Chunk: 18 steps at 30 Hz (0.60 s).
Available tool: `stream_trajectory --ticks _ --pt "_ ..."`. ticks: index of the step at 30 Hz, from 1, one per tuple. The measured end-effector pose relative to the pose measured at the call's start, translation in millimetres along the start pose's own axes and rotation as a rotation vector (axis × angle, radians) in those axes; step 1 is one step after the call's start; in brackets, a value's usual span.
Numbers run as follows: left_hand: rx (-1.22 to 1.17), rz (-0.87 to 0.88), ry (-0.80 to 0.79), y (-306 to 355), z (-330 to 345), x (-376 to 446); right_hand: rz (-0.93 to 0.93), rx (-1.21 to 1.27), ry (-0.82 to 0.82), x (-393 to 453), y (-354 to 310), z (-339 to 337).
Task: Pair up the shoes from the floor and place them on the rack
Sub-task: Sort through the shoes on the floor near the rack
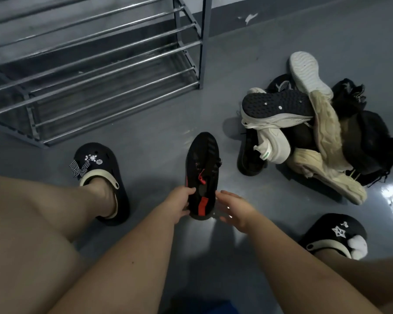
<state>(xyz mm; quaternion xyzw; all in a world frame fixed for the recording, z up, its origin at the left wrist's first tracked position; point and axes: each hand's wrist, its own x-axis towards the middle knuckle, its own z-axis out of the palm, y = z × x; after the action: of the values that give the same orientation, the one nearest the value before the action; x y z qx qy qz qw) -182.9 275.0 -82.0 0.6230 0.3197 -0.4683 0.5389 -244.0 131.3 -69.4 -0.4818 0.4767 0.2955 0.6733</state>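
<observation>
So far nothing is stored — the rack (95,64), up and to the left of the black shoe, shows bare rails on every tier in view. Judged progress: at the very start, first shoe picked, no pair made.

Left to right, all places taken from the black shoe (202,175) with red trim at centre:
- Left of it, near: a foot in a black clog (100,177) with a bow and charms, on the floor. Worn, so not part of the sort.
- At its heel, left side: left hand (179,203). Grip curled on the heel edge, thumb over the top rim — it holds the shoe. Forearm runs in from lower left, wrist roughly straight.
- The shoe itself: toe pointing away toward the rack, heel toward the person. Whether the sole rests on the floor or is lifted just off it, cannot tell.
- At its heel, right side: right hand (234,210). Grip spread, fingers loosely extended, just beside the heel; contact cannot be confirmed. Holds nothing.
- Right of it and further away: pile of shoes (304,132) — white, cream and dark ones, several sole-up, tangled. A low black shoe (251,155) at the pile's near edge may be the mate; unconfirmed.
- Lower right: second worn clog (334,236).

Left to do: find the mate, set the pair on the rack, then repeat for the whole pile.
</observation>
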Motion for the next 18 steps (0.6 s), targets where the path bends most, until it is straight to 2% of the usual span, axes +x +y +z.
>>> stream_trajectory --ticks 4,7,12,18 --pt "0.153 0.154 0.048 16.1 9.1 2.3 -0.092 -0.073 0.104 -5.6 -14.2 -12.1" --pt "0.172 0.224 0.083 29.4 17.6 13.9 -0.201 -0.085 0.181 -13.6 -35.9 -26.2" --pt "0.307 0.365 0.082 82.2 57.4 -32.0 -0.365 -0.076 0.27 -25.2 -89.6 -48.8" --pt "0.469 0.516 0.031 120.6 99.4 -40.4 -0.521 -0.257 0.406 -44.3 -136.6 -92.5"
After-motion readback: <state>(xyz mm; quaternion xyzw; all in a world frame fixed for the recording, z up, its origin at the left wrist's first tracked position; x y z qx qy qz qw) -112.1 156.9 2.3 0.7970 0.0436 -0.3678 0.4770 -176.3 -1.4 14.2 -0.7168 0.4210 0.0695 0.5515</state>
